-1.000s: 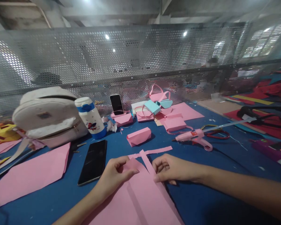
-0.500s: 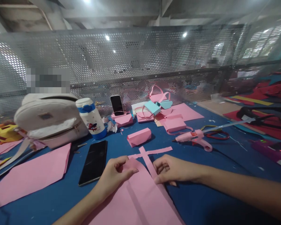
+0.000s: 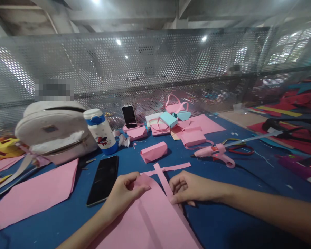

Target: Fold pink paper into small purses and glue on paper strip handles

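Note:
A large sheet of pink paper [image 3: 145,221] lies in front of me at the bottom centre. My left hand [image 3: 129,193] pinches its top edge between thumb and fingers. On the sheet's right edge my right hand [image 3: 182,190] is closed, pinching a narrow pink paper strip [image 3: 162,180] that stands apart from the sheet at its upper end; where the two join is hidden by my fingers. Another strip [image 3: 178,167] lies crosswise on the table behind it. Beyond that sits a small folded pink paper box [image 3: 154,152].
A pink glue gun [image 3: 215,152] and red-handled scissors [image 3: 241,149] lie at right. At left are a black phone [image 3: 103,180], a bottle [image 3: 101,131], more pink sheets [image 3: 38,197] and a white backpack [image 3: 52,129]. Small paper bags [image 3: 168,119] stand at the back before a perforated metal screen [image 3: 150,69].
My left hand and the top of the sheet have shifted slightly to the left. My right hand has barely moved and keeps its pinch on the strip.

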Action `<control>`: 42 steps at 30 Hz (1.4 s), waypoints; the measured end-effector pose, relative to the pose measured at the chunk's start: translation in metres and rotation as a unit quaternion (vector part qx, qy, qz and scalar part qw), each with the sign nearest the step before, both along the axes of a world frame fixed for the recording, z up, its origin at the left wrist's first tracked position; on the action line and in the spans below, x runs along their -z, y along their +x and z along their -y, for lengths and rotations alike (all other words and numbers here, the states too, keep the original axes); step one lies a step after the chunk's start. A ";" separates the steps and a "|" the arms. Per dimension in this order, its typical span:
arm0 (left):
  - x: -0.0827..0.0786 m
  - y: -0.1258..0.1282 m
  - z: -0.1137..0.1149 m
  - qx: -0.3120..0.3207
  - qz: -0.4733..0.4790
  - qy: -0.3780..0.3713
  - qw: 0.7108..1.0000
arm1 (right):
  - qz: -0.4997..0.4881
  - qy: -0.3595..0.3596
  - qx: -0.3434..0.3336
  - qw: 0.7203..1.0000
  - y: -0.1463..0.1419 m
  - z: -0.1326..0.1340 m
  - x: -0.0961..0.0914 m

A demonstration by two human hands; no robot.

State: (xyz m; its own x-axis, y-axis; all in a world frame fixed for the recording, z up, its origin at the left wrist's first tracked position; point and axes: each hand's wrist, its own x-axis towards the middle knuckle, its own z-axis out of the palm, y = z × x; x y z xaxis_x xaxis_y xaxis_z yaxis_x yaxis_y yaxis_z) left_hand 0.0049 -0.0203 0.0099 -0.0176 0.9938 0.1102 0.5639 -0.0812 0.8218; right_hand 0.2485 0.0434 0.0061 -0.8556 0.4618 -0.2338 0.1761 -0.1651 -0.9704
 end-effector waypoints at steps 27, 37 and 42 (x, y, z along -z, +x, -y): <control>0.002 -0.006 0.003 -0.005 0.021 0.006 1.000 | 0.003 0.014 -0.068 0.998 0.003 0.001 -0.005; 0.001 -0.006 0.003 -0.013 0.009 0.016 1.000 | -0.006 0.036 -0.073 0.997 0.003 0.000 -0.005; 0.003 -0.006 0.003 -0.013 0.021 0.006 1.000 | 0.009 0.026 -0.081 0.996 0.004 0.002 -0.008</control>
